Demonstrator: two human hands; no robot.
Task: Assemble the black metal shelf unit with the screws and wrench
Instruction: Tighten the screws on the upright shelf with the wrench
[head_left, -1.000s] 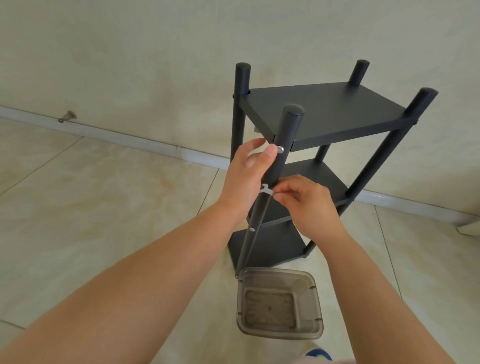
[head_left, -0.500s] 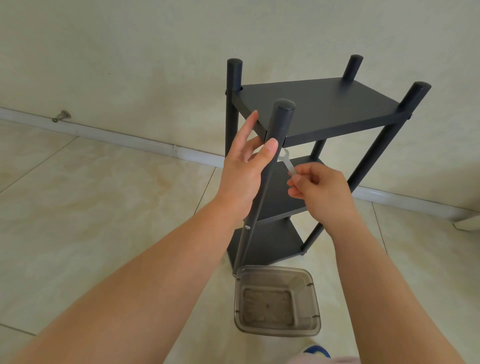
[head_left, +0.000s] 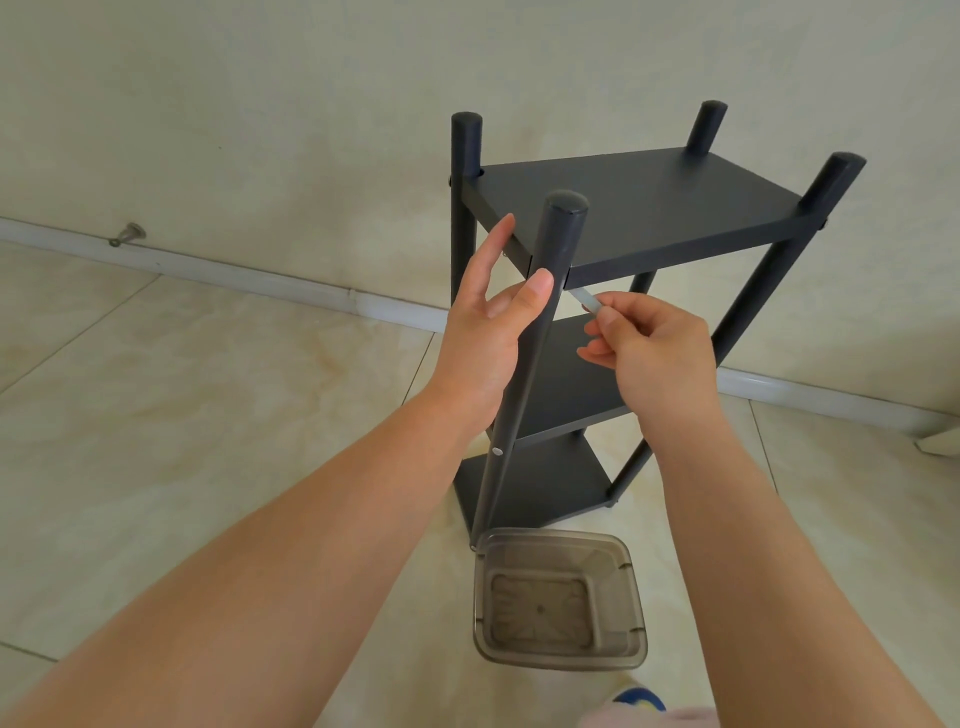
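- Standing upright on the pale tiled floor (head_left: 208, 415), the black metal shelf unit (head_left: 639, 208) rises ahead of you, just right of centre, with its long axis vertical and its four round posts pointing up.
- Three flat shelves sit one above another between the posts; the top shelf runs from the near post away to the far right.
- Your left hand (head_left: 488, 332) rests against the near post (head_left: 540, 332), fingers straight and spread, the thumb pressed on the left side of the post just below the top shelf.
- Your right hand (head_left: 654, 353) pinches a small pale flat wrench (head_left: 587, 300) between thumb and fingertips, just right of the same post.
- That wrench is slanted, its free end pointing up and left towards the joint of post and top shelf; whether it touches a screw there cannot be told.
- One silver screw head (head_left: 497, 451) shows lower down on the near post, at the level of the middle shelf.
- Near the foot of the near post, a translucent grey plastic container (head_left: 558, 597) sits open on the floor.
- Behind the unit, a white baseboard (head_left: 260, 275) runs along the cream wall (head_left: 260, 104).
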